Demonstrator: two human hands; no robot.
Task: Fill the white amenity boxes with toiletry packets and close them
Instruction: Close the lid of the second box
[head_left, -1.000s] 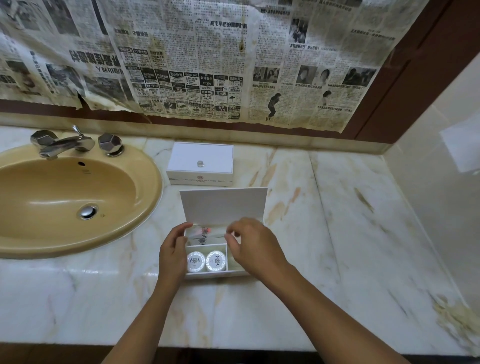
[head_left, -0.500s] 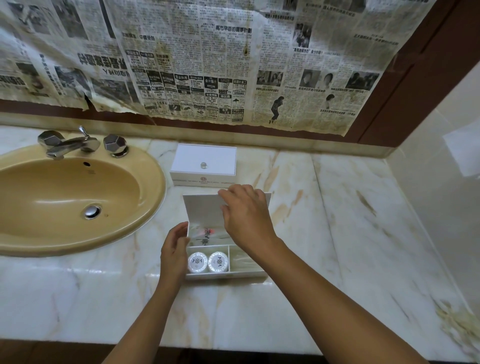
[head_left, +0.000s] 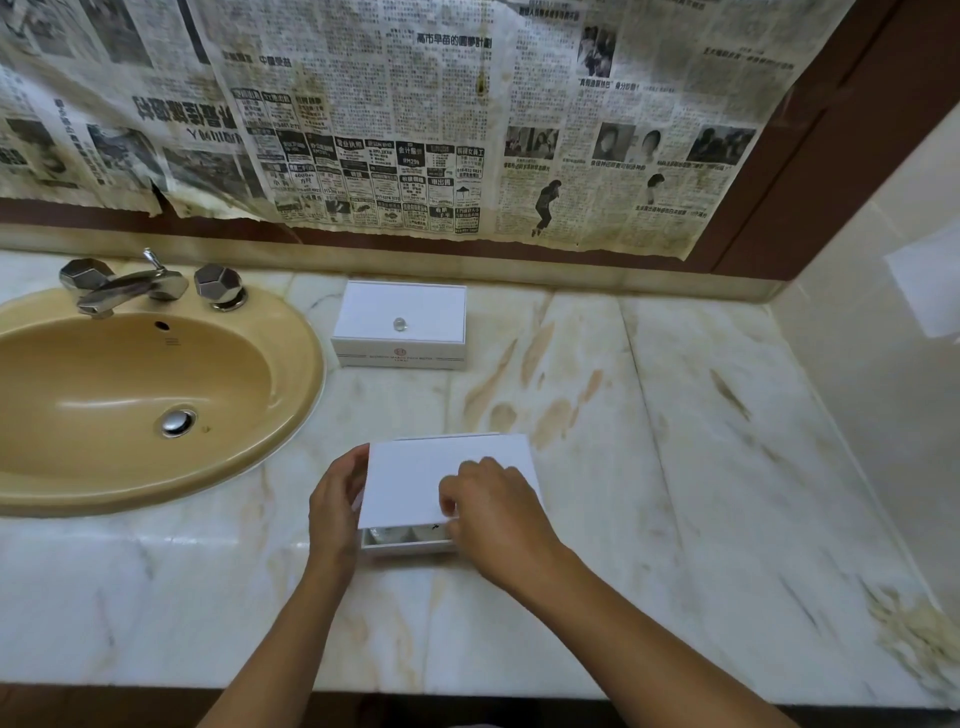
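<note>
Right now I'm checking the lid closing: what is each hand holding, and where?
The right hand pinches the lid at its front edge. The left hand holds the near box by its left side.

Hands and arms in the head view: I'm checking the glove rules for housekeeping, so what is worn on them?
Nothing visible. The left hand and right hand are bare, without gloves. No rings, watch or bracelet show on the sides in view. Both forearms are uncovered down to the picture's lower edge, with no sleeve in view.
</note>
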